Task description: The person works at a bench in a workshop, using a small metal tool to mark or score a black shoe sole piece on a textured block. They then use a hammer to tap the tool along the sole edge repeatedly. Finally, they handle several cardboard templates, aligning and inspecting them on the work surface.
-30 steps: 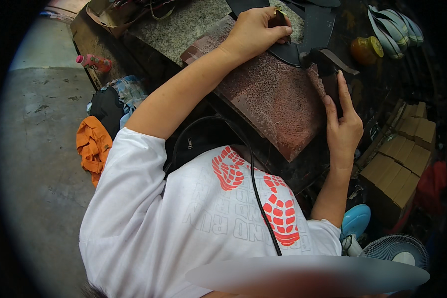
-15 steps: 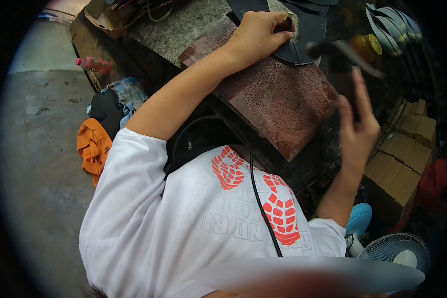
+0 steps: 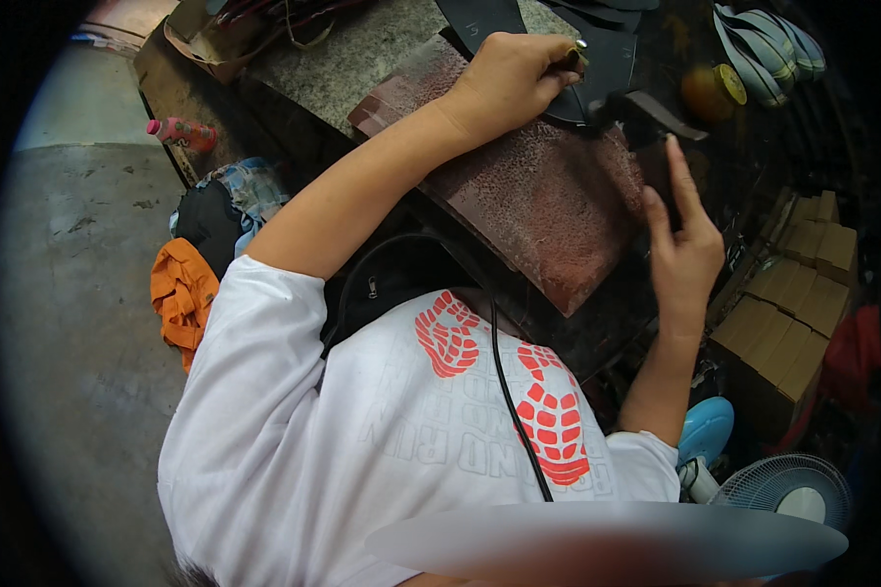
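A reddish-brown stone slab (image 3: 548, 196) lies on a cluttered workbench above a grey concrete floor (image 3: 78, 323). At its far edge, the left hand (image 3: 509, 73) presses a black sole piece (image 3: 597, 68), fingers curled on a small tool. The right hand (image 3: 685, 245) hovers right, fingers loosely open.

A speckled grey stone worktop (image 3: 362, 49) runs across the top of the view. On it lies a reddish-brown rough-surfaced slab (image 3: 538, 205), tilted at an angle, with flat black sole-shaped cut pieces (image 3: 607, 59) resting at its far end. A torn brown cardboard box (image 3: 206, 44) sits at the worktop's left end. On the grey concrete floor (image 3: 78, 293) lie a crumpled orange cloth (image 3: 181, 298) and a pink plastic bottle (image 3: 181, 134).
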### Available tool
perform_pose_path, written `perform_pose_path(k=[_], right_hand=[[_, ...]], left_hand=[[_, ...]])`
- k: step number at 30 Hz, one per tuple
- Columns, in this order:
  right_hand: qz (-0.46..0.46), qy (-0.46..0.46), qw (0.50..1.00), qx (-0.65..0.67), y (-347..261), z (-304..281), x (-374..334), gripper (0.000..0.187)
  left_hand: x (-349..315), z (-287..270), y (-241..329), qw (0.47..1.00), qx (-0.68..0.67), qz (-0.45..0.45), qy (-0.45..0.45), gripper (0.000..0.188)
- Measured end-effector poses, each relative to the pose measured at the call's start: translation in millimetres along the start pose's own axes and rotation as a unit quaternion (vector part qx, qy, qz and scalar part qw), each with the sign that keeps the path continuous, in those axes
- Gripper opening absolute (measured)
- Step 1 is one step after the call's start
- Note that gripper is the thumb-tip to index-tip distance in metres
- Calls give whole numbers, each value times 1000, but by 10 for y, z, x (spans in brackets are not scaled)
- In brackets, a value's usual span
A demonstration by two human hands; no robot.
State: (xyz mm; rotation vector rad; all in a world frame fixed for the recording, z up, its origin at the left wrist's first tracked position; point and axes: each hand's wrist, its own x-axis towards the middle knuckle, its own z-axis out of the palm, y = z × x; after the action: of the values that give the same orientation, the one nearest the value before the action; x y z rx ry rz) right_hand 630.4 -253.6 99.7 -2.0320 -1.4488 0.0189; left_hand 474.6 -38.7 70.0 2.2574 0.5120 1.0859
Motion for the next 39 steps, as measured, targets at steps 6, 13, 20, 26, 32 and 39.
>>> perform_pose_path(k=[6, 13, 20, 26, 32, 39], right_hand=[[32, -8, 999, -26, -132, 103, -44, 54], [41, -11, 999, -8, -87, 110, -80, 53], [46, -10, 999, 8, -117, 108, -55, 53], [93, -37, 995, 19, -121, 89, -52, 53], [109, -49, 993, 18, -120, 83, -53, 52], [70, -17, 996, 60, -83, 105, -32, 52]], left_hand=[[17, 51, -132, 968, -211, -132, 27, 16], [55, -107, -325, 925, -295, -168, 170, 3], [8, -449, -517, 939, -246, -221, 95, 4], [-27, -467, -494, 894, -331, -243, 179, 6], [-17, -514, -485, 890, -298, -201, 280, 5], [-36, -342, -427, 935, -266, -191, 138, 8]])
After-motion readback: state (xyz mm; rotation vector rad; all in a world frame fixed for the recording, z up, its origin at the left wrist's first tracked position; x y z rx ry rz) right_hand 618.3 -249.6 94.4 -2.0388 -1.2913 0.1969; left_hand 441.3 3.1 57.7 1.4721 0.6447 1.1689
